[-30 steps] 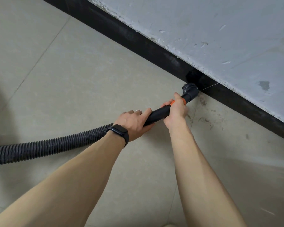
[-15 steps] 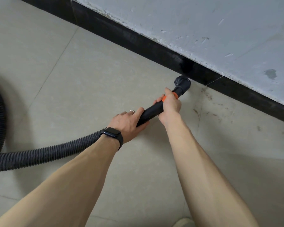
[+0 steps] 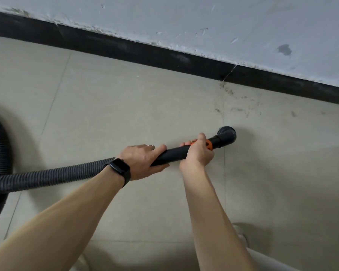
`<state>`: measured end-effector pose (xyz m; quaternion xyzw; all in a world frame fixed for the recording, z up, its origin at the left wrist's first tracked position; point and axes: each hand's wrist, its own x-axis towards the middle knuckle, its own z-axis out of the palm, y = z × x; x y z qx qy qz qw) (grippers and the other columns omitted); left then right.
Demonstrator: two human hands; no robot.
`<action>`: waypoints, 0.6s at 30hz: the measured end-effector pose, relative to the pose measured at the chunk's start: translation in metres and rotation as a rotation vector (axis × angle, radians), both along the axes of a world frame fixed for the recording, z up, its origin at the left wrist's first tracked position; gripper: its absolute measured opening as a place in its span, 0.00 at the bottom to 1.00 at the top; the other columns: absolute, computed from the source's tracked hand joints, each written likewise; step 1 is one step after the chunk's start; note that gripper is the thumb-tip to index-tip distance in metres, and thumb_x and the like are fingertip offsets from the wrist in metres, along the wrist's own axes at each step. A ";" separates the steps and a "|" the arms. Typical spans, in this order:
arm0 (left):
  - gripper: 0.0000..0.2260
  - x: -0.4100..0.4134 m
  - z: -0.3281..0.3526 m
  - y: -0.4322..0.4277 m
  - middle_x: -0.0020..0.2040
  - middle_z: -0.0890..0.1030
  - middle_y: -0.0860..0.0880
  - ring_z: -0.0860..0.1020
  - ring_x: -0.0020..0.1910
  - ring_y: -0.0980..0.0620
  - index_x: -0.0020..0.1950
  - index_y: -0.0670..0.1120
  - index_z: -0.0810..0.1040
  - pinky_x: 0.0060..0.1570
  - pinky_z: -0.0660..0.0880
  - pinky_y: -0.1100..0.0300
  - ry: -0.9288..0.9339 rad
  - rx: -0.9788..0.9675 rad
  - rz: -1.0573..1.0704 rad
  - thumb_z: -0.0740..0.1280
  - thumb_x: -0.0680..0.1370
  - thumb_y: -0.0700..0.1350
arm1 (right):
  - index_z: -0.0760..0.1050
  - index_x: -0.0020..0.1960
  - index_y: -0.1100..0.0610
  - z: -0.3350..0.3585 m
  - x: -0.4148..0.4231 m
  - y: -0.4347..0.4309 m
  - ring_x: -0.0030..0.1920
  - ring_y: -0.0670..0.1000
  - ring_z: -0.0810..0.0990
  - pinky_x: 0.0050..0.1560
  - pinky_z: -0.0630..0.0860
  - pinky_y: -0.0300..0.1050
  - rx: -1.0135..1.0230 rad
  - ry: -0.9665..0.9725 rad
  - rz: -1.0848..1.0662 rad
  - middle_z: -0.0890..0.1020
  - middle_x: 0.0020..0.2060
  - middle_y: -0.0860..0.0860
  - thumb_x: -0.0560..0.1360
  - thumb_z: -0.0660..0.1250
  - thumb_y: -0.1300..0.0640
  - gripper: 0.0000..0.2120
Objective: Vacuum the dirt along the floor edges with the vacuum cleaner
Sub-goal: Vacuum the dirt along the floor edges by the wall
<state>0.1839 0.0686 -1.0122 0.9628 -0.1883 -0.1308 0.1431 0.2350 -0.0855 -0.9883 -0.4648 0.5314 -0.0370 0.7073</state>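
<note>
On the beige floor tiles, short of the black skirting, the round brush nozzle is positioned with the dirt between it and the wall. Left grip is closed round the rigid wand where the ribbed hose joins; right grip is closed round it at the orange collar. Assessment: wand light and stiff, best held as now — near the nozzle for aim; hose flexible, likely to drag. Tiles smooth and hard; wall paint chipped along the skirting.
</note>
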 end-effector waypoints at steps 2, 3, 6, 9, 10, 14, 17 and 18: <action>0.19 -0.005 0.000 -0.005 0.42 0.73 0.54 0.77 0.44 0.48 0.60 0.55 0.62 0.35 0.64 0.58 0.020 0.028 -0.014 0.54 0.78 0.67 | 0.69 0.43 0.59 -0.002 -0.006 -0.005 0.21 0.49 0.70 0.26 0.76 0.41 0.017 0.013 -0.011 0.73 0.27 0.51 0.80 0.67 0.59 0.10; 0.19 -0.007 0.000 -0.008 0.41 0.71 0.55 0.76 0.42 0.48 0.60 0.55 0.62 0.35 0.65 0.58 0.031 0.034 -0.015 0.54 0.79 0.67 | 0.69 0.42 0.59 -0.002 -0.007 -0.007 0.20 0.49 0.70 0.26 0.76 0.41 0.021 0.015 -0.007 0.72 0.24 0.49 0.80 0.67 0.59 0.11; 0.19 -0.012 0.003 -0.006 0.39 0.68 0.56 0.69 0.37 0.50 0.60 0.54 0.63 0.34 0.64 0.58 0.024 0.032 -0.020 0.54 0.78 0.67 | 0.69 0.43 0.59 -0.006 -0.012 -0.004 0.21 0.50 0.71 0.26 0.75 0.41 0.028 0.026 -0.008 0.73 0.25 0.51 0.80 0.67 0.58 0.10; 0.19 -0.023 0.005 0.011 0.39 0.71 0.56 0.72 0.37 0.50 0.59 0.55 0.62 0.34 0.65 0.58 0.033 0.030 -0.007 0.53 0.77 0.68 | 0.71 0.51 0.59 -0.009 -0.022 0.011 0.22 0.49 0.73 0.28 0.77 0.41 0.042 0.040 0.001 0.74 0.32 0.53 0.80 0.68 0.56 0.08; 0.20 -0.028 0.006 0.019 0.40 0.72 0.56 0.75 0.39 0.49 0.59 0.56 0.63 0.34 0.66 0.58 0.040 0.026 0.009 0.52 0.77 0.68 | 0.72 0.54 0.59 -0.009 -0.026 0.019 0.22 0.49 0.73 0.28 0.77 0.42 0.053 0.038 0.013 0.74 0.34 0.54 0.80 0.68 0.55 0.09; 0.20 -0.047 0.005 0.049 0.42 0.76 0.55 0.77 0.41 0.48 0.59 0.56 0.63 0.33 0.66 0.59 0.039 0.008 0.073 0.52 0.75 0.68 | 0.71 0.64 0.64 -0.009 -0.038 0.049 0.21 0.48 0.73 0.27 0.76 0.41 0.108 0.003 0.042 0.75 0.31 0.52 0.81 0.68 0.55 0.17; 0.20 -0.053 0.005 0.060 0.41 0.75 0.56 0.76 0.38 0.49 0.58 0.57 0.62 0.32 0.65 0.59 0.034 0.000 0.081 0.51 0.74 0.69 | 0.71 0.66 0.63 -0.007 -0.043 0.060 0.22 0.48 0.75 0.28 0.77 0.40 0.126 -0.004 0.063 0.75 0.31 0.52 0.81 0.68 0.54 0.18; 0.20 -0.052 0.005 0.062 0.41 0.75 0.55 0.76 0.38 0.49 0.57 0.57 0.62 0.32 0.65 0.59 0.030 -0.005 0.080 0.51 0.74 0.69 | 0.71 0.66 0.64 -0.006 -0.044 0.061 0.22 0.48 0.75 0.28 0.78 0.40 0.127 -0.003 0.064 0.75 0.31 0.52 0.81 0.68 0.54 0.18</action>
